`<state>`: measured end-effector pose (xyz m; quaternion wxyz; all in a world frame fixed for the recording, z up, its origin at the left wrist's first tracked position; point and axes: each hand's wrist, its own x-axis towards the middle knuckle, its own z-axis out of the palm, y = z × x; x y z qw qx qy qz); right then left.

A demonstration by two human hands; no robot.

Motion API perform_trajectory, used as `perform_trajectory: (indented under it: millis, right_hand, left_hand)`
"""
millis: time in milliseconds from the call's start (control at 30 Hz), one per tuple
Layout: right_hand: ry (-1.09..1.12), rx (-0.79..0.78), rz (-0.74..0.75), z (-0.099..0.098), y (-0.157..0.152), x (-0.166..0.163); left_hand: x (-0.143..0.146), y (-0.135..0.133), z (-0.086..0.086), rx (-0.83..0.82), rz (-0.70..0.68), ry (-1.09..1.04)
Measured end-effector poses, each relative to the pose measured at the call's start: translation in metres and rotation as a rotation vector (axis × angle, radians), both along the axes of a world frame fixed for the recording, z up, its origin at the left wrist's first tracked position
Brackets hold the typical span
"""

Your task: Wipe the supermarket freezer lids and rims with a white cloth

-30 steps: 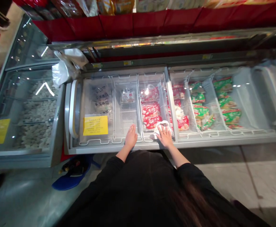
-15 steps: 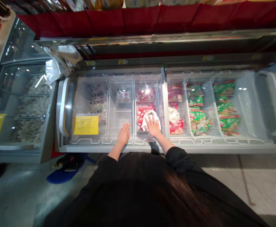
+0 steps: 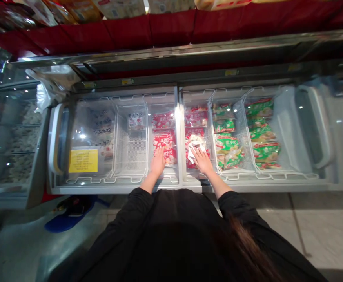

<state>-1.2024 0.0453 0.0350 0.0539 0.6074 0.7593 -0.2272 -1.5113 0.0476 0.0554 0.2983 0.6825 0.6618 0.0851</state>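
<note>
I stand at a chest freezer (image 3: 189,187) with glass sliding lids. My right hand (image 3: 202,161) lies flat on a white cloth (image 3: 192,151), pressing it onto the glass over red food packets (image 3: 195,117). My left hand (image 3: 158,161) rests flat on the glass with fingers stretched out, over another red packet (image 3: 164,139). Both hands sit near the freezer's front edge, either side of the middle divider (image 3: 179,133).
Green packets (image 3: 227,141) fill wire baskets to the right. A yellow label (image 3: 83,160) is stuck on the left lid. A second freezer (image 3: 9,149) stands at the left, with a plastic bag (image 3: 52,84) between. A blue object (image 3: 68,217) lies on the floor.
My right hand and the cloth have slid rightward across the glass, past the middle divider. My left hand has also moved right over the red packets. The view has shifted right.
</note>
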Motion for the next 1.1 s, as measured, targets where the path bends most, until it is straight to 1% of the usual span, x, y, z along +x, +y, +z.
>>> perform_trajectory:
  millis: [100,167,233,333,400,467,533,600,633,700,767,800,833,900,967,1033,1100]
  right_hand:
    - [-0.003,0.010,-0.124,-0.008,0.005,0.023]
    - [-0.008,0.028,-0.215,-0.012,0.018,0.035]
    - [-0.008,0.050,-0.286,-0.016,0.039,0.041]
    - [0.004,0.074,-0.326,-0.018,0.080,0.032]
    - [0.027,0.078,-0.286,-0.018,0.107,0.014]
    - [0.060,0.080,-0.191,-0.015,0.130,-0.009]
    - [0.096,0.082,-0.063,-0.011,0.145,-0.031]
    - [0.114,0.088,0.046,-0.007,0.152,-0.044]
    - [0.115,0.093,0.090,-0.005,0.152,-0.045]
    - [0.109,0.101,0.151,-0.002,0.147,-0.037]
    - [0.095,0.101,0.178,0.000,0.136,-0.017]
    - [0.081,0.100,0.166,0.001,0.130,-0.005]
    - [0.058,0.102,0.136,0.002,0.124,0.008]
    - [0.000,0.108,0.018,0.002,0.118,0.031]
    - [-0.054,0.109,-0.134,0.001,0.126,0.046]
    - [-0.075,0.104,-0.301,-0.002,0.151,0.047]
    - [-0.061,0.109,-0.408,-0.007,0.187,0.034]
  left_hand:
    - [0.054,0.012,-0.001,0.012,-0.100,-0.043]
    - [0.081,0.016,-0.002,0.014,-0.137,-0.051]
    - [0.097,0.017,-0.002,0.010,-0.147,-0.042]
    - [0.103,0.017,-0.001,0.002,-0.136,-0.015]
    - [0.100,0.016,0.000,-0.006,-0.132,-0.001]
    - [0.095,0.015,0.000,-0.013,-0.129,0.005]
    - [0.090,0.015,0.001,-0.018,-0.114,0.008]
    - [0.086,0.017,0.002,-0.022,-0.090,0.012]
    - [0.084,0.018,0.003,-0.023,-0.081,0.011]
    - [0.080,0.025,0.004,-0.015,-0.068,0.005]
    - [0.076,0.036,0.005,0.001,-0.045,0.009]
    - [0.075,0.044,0.005,0.008,-0.030,0.016]
    - [0.075,0.053,0.004,0.015,-0.016,0.023]
    - [0.076,0.075,0.003,0.031,-0.018,0.021]
    - [0.079,0.098,0.001,0.056,-0.058,-0.001]
    - [0.081,0.120,0.000,0.078,-0.096,-0.015]
    - [0.080,0.136,-0.001,0.094,-0.115,-0.013]
